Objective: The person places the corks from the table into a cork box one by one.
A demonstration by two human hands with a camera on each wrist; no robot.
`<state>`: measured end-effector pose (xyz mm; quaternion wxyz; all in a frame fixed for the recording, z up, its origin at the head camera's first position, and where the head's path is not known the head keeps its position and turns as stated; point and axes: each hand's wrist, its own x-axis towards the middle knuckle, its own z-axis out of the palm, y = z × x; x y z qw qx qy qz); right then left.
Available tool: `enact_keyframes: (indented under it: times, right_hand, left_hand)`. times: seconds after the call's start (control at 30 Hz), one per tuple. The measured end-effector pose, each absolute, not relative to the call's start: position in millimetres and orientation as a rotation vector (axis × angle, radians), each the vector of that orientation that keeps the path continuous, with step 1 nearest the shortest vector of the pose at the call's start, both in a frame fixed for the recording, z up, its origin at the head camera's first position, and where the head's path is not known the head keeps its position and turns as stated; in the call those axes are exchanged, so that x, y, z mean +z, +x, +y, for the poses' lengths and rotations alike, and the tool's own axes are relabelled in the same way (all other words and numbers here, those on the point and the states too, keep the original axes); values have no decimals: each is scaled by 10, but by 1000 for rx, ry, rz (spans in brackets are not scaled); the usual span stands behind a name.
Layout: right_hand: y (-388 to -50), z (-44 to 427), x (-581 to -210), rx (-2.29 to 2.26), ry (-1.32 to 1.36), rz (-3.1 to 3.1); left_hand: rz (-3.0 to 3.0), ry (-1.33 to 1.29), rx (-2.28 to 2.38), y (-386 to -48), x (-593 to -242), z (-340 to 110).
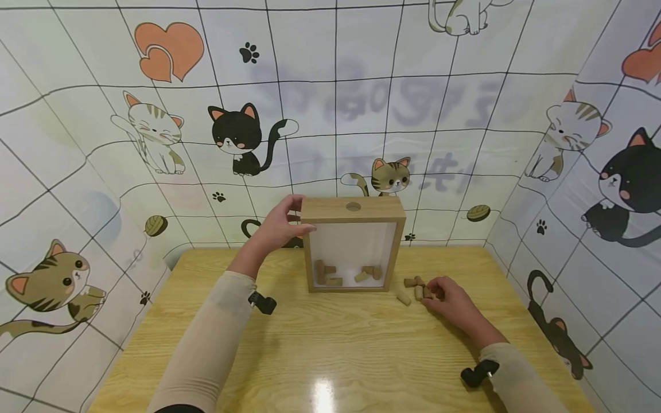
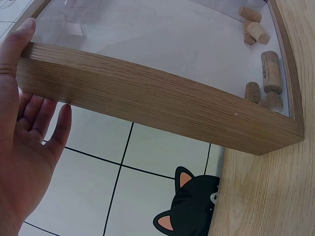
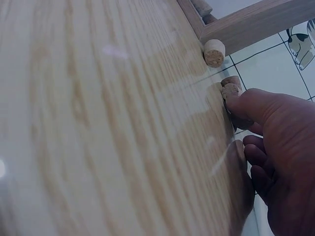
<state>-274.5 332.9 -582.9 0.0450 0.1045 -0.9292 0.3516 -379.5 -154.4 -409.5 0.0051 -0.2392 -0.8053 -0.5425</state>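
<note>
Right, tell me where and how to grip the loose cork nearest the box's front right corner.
I'd pinch the cork round its middle, coming from above and the near side: it lies on its side on the table, so its long flanks should hold best; the box is left of it, other loose corks right.

The shadow-box frame (image 1: 353, 218) is smooth, matt, grained wood, its clear pane (image 2: 147, 44) faintly glossy; the loose corks (image 1: 404, 298) at its four o'clock look dull and rough; the wood-grained tabletop (image 1: 361, 338) gleams, brightest at six o'clock. The backdrop (image 1: 315, 109) looks like creased cloth; the sleeves (image 1: 203, 332), matt fabric.
</note>
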Motion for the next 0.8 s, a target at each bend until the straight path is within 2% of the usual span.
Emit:
enact_keyframes:
  times: [0.6, 0.8]
  right_hand:
    - [-2736, 3344, -5717, 1215, 263, -2818]
    - [-2765, 3329, -5590, 1207, 319, -2732]
  left_hand:
    - [-2523, -765, -1689, -3807, -4103, -1539]
    - [-2525, -759, -1695, -3815, -4106, -1550]
